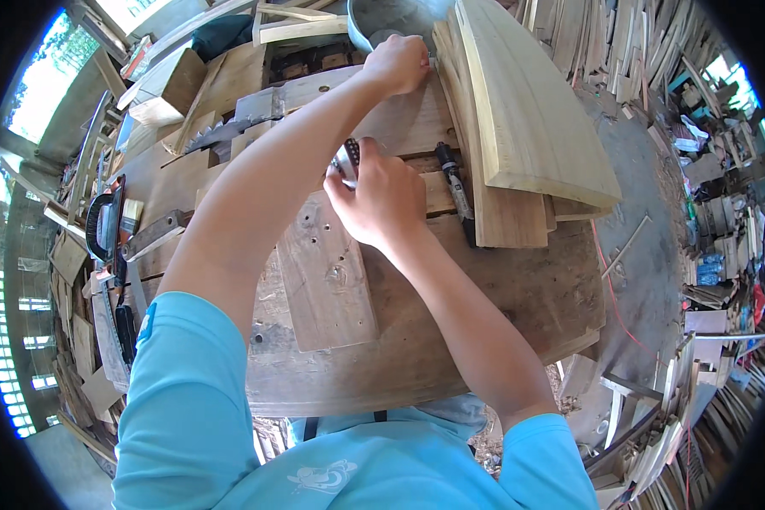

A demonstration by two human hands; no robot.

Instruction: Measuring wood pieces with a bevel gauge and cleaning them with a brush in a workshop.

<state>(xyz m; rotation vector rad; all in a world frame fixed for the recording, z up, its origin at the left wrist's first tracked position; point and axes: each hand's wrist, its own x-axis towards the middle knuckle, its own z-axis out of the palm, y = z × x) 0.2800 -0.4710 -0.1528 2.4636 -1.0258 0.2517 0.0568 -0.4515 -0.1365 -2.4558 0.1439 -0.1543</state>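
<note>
My left hand [398,65] reaches to the far side of the workbench [433,314], close to a grey metal basin [367,19] and the end of some stacked boards. Its fingers are curled, and whatever they grip is hidden. Nearer to me, my right hand [381,194] is closed around a small silver-and-black object [346,161], mostly covered by the fingers and my left forearm. A black pen-like tool [456,191] lies right of that hand. Below it is a flat wooden board [327,280] with several small holes.
Large pale planks [531,110] rest along the bench's right side. At left lie a toothed saw blade [221,134], a handsaw [157,234] and a black-handled tool [102,225]. A wooden block [168,89] stands at the far left. Scrap wood [705,280] is piled beyond the floor on the right.
</note>
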